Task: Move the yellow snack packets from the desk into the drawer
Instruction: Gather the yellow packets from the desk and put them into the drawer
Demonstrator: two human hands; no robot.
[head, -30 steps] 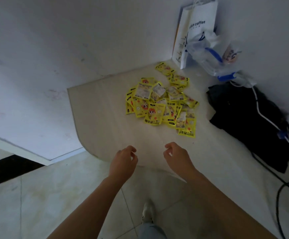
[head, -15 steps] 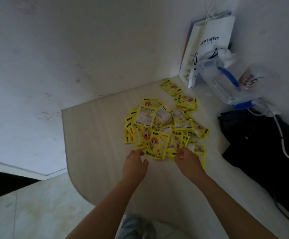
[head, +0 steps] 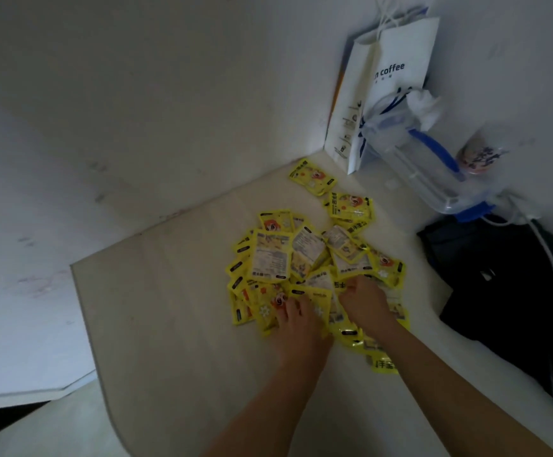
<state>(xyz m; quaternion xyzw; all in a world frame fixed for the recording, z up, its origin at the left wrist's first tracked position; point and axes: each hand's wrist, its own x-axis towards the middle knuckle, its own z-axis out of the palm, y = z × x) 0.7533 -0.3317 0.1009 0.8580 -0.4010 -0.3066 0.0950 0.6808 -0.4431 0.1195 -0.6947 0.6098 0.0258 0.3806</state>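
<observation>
Several yellow snack packets (head: 288, 258) lie in a loose heap on the pale desk (head: 169, 308), with two stray ones near the back corner. My left hand (head: 296, 324) rests palm down on the near left of the heap, its fingers spread over the packets. My right hand (head: 365, 301) lies on the near right of the heap, fingers curled onto the packets. Neither hand has lifted a packet off the desk. No drawer is in view.
A white paper coffee bag (head: 387, 84) stands in the back corner, with a clear plastic bag (head: 426, 159) and a cup (head: 479, 153) in front of it. A black bag (head: 512, 291) with white cables lies at the right. The desk's curved front edge is at the left.
Both hands have moved forward from the near desk edge onto the heap of packets. The camera has moved closer over the desk.
</observation>
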